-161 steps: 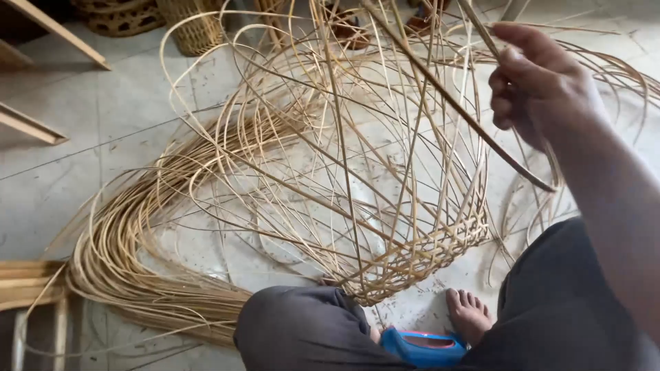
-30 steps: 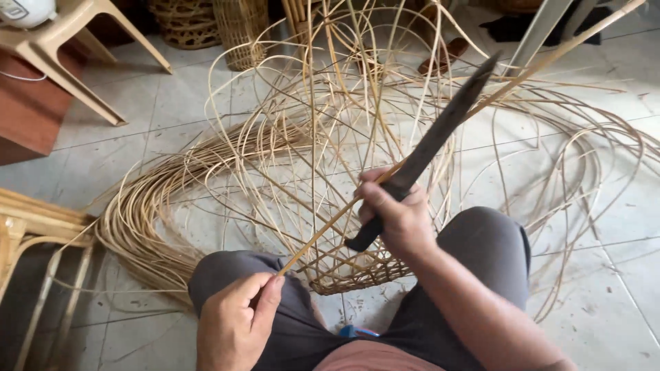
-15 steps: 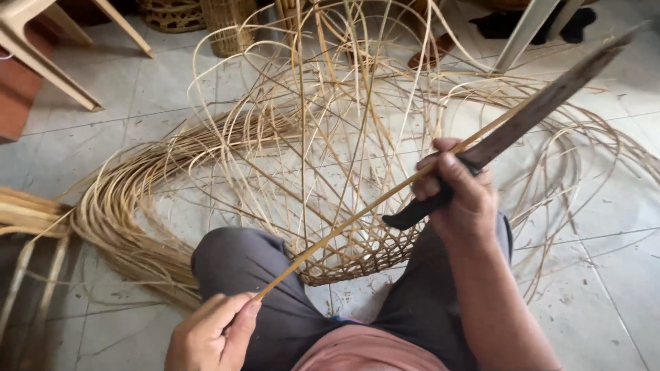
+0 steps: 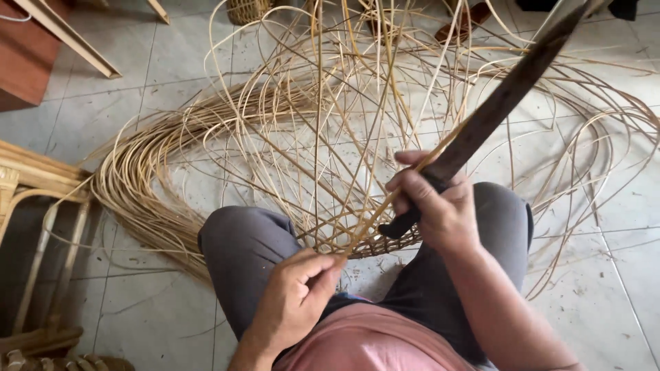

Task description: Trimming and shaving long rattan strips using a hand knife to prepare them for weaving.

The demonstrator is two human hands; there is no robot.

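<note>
pale cane strip [image 4: 375, 216] pinched in left hand [image 4: 295, 299]; right hand [image 4: 436, 203] grips dark blade [image 4: 502, 103].

No packages, labels, signs or screens are anywhere in sight on this floor from here.

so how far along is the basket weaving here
Done: only a low woven band at the basket base, between the person's knees. In hand: the left hand pinches one cane strip while the right hand holds a long dark knife against it. Left: the upright stakes stand bare, and a loose cane bundle lies unused on the floor.
</note>
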